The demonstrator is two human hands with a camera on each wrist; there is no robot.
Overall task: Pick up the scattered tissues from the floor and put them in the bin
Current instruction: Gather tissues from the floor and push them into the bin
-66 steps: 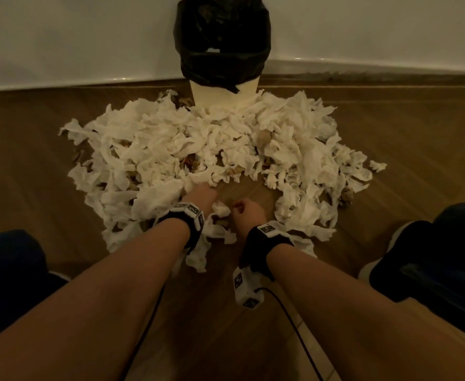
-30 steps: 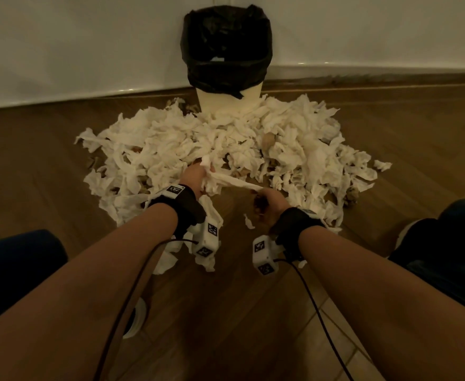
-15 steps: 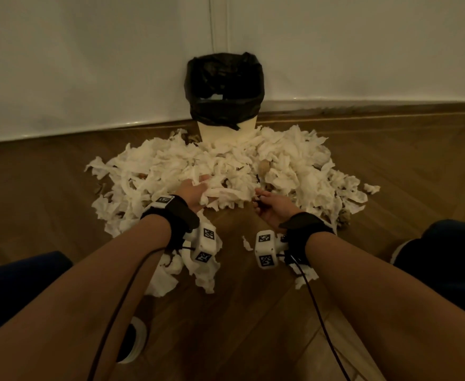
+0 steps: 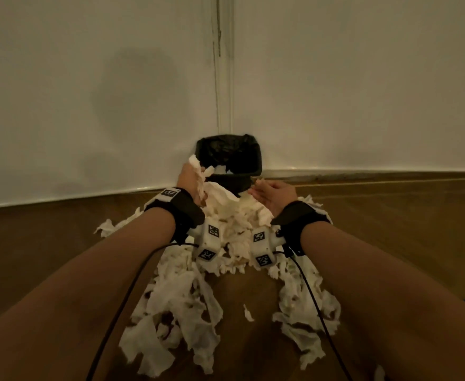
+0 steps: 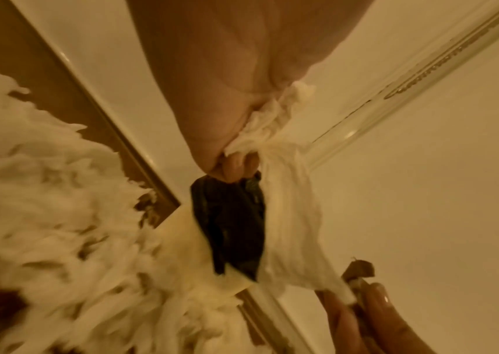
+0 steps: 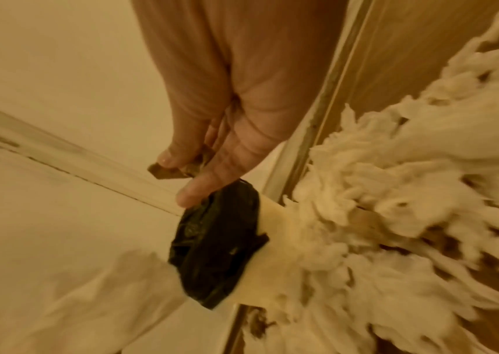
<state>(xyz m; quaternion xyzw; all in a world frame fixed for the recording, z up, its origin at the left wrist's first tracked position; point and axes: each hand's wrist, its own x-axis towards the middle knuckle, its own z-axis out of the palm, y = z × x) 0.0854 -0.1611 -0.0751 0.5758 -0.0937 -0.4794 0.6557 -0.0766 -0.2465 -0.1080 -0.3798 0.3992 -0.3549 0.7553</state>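
A bin (image 4: 230, 158) with a black liner stands in the corner, its base ringed by a pile of white tissues (image 4: 187, 303). My left hand (image 4: 191, 178) is raised at the bin's left rim and grips a bunch of tissue (image 4: 220, 196), which hangs down toward the pile. The left wrist view shows the fingers (image 5: 233, 167) curled tight round the tissue bunch (image 5: 287, 215). My right hand (image 4: 271, 192) hovers at the bin's right front. There its thumb pinches a small brown scrap (image 6: 166, 172) against nearly straight fingers, just above the bin (image 6: 212, 251).
White walls meet in a corner behind the bin, with a pale skirting (image 4: 60, 193) along the wooden floor (image 4: 391, 229). Tissues spread left and right of a bare patch of floor (image 4: 248, 292) below my arms. Black cables (image 4: 121, 312) hang from both wrist cameras.
Both hands have lifted from the pile on the floor up to the bin's rim. The left one brought a bunch of tissue with it. The head view has tilted up toward the wall.
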